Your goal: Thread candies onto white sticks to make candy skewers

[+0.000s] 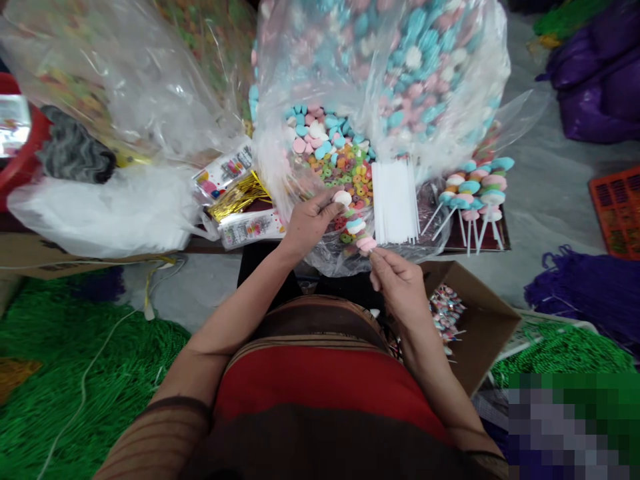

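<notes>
My left hand (311,225) pinches a white marshmallow (343,198) at the upper end of a candy skewer (355,225). Threaded below it on the skewer are blue-and-white and pink pieces with small rings between them. My right hand (397,277) is closed round the skewer's lower end, just under the pink piece; the stick itself is mostly hidden by the fingers. Beyond my hands, an open clear bag holds loose pink, blue and white marshmallows (320,130) and colourful candy rings (353,172). A bundle of white sticks (395,203) lies right of the rings.
Finished-looking candy skewers (473,187) are piled at the table's right end. Large marshmallow bags (425,73) stand behind. Gold ties (243,197) and printed packets (250,228) lie to the left. A cardboard box (483,327) with wrapped skewers stands below right, near an orange crate (617,210).
</notes>
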`<state>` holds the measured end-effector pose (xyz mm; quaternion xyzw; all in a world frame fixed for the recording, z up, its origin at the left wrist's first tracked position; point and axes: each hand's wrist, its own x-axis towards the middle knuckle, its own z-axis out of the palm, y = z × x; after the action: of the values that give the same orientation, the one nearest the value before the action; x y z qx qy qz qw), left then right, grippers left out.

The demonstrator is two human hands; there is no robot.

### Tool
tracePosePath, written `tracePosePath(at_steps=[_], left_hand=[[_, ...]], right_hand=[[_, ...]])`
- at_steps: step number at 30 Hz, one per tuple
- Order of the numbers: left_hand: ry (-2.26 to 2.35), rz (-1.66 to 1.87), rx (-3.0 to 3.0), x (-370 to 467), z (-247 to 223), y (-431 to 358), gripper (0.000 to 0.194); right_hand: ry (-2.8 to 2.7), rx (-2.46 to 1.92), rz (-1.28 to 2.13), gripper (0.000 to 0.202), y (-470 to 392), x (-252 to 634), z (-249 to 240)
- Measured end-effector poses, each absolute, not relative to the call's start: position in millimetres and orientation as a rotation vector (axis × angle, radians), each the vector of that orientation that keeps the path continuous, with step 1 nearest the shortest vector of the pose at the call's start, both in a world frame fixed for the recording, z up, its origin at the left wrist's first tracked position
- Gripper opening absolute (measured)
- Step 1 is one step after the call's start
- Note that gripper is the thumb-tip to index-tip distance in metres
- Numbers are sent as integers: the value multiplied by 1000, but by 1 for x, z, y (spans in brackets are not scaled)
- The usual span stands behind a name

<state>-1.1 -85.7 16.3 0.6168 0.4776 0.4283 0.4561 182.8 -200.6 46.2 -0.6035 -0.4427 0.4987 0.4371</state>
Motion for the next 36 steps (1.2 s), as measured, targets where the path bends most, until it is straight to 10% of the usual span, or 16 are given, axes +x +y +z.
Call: tracePosePath(at_steps=[36], left_hand=[[1289, 1032, 1956, -3, 36, -100, 47]], right_hand=[[-1071, -1365, 1351, 38, -180, 157, 48]])
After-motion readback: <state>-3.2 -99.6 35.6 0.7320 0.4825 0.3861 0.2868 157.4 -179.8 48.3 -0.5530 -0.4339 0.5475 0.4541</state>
